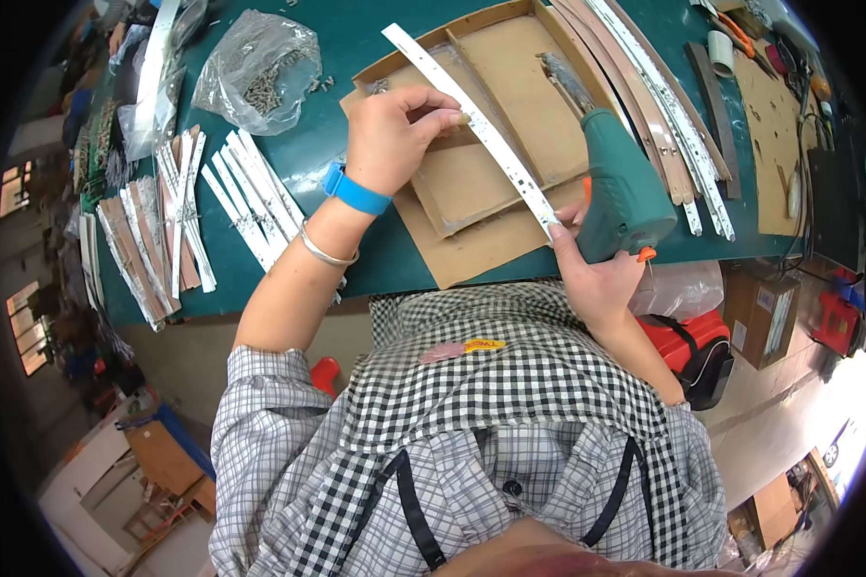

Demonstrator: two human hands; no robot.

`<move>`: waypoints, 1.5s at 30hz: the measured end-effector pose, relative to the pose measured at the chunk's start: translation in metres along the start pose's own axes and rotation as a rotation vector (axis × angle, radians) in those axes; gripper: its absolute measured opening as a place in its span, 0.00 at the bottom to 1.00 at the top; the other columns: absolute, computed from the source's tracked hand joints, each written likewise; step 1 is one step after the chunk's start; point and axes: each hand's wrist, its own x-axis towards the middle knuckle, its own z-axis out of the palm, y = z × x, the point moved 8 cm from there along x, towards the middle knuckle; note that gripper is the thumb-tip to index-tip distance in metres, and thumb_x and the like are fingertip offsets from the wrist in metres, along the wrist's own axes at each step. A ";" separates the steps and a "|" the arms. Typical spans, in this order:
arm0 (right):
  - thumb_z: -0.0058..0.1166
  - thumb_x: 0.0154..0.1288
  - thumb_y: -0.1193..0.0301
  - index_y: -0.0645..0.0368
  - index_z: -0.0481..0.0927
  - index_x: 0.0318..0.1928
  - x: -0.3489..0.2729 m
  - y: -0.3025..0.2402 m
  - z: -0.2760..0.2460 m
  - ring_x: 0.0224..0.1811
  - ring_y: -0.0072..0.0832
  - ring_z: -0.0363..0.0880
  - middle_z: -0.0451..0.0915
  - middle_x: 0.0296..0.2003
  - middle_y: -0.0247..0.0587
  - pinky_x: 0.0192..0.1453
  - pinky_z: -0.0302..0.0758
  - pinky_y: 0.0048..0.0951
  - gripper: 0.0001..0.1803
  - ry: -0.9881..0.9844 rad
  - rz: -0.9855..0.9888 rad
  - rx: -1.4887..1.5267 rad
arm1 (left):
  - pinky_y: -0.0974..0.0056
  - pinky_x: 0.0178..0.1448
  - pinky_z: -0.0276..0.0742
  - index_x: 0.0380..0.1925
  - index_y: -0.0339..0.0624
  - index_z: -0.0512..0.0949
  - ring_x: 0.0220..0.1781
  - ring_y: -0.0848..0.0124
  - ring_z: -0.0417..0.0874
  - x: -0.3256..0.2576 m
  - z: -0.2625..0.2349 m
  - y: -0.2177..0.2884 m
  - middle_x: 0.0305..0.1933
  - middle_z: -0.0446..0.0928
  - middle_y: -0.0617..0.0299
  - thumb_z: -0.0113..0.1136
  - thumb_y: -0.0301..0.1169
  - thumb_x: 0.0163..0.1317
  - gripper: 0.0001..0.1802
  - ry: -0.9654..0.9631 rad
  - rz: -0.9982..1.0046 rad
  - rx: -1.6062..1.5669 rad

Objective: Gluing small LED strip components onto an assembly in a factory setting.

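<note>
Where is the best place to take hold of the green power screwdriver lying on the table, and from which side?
Probably the thick green body of the power screwdriver, from the near table edge. Its metal tip points away, and the wide rear faces the right hand, which already touches it.

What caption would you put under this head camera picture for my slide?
Left hand steadies a long white strip on a cardboard tray while the right hand grips a green power screwdriver.
</note>
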 end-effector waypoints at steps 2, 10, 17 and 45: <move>0.60 0.58 0.87 0.65 0.78 0.41 0.000 0.002 0.000 0.36 0.18 0.79 0.81 0.36 0.36 0.40 0.77 0.21 0.11 0.009 0.029 0.038 | 0.72 0.40 0.83 0.36 0.35 0.86 0.34 0.75 0.88 0.000 0.001 0.003 0.32 0.87 0.59 0.66 0.23 0.59 0.05 0.011 0.022 0.037; 0.59 0.58 0.87 0.66 0.79 0.42 0.002 0.002 0.000 0.36 0.18 0.78 0.81 0.35 0.34 0.40 0.75 0.21 0.11 -0.035 0.025 0.049 | 0.73 0.38 0.82 0.33 0.37 0.87 0.32 0.76 0.87 -0.005 0.002 0.015 0.31 0.87 0.60 0.68 0.23 0.57 0.05 0.053 0.161 0.211; 0.59 0.58 0.87 0.65 0.79 0.41 0.002 0.006 -0.001 0.36 0.17 0.78 0.82 0.35 0.35 0.40 0.75 0.20 0.11 -0.033 0.066 0.064 | 0.71 0.33 0.78 0.33 0.40 0.87 0.27 0.74 0.85 -0.009 0.000 0.025 0.29 0.85 0.59 0.71 0.24 0.54 0.06 0.109 0.291 0.331; 0.59 0.58 0.87 0.66 0.79 0.43 0.003 0.008 -0.003 0.36 0.18 0.79 0.82 0.36 0.36 0.41 0.75 0.20 0.12 -0.058 0.092 0.095 | 0.71 0.38 0.81 0.36 0.38 0.86 0.32 0.74 0.87 -0.007 0.005 0.024 0.32 0.86 0.59 0.67 0.22 0.57 0.06 0.060 0.212 0.240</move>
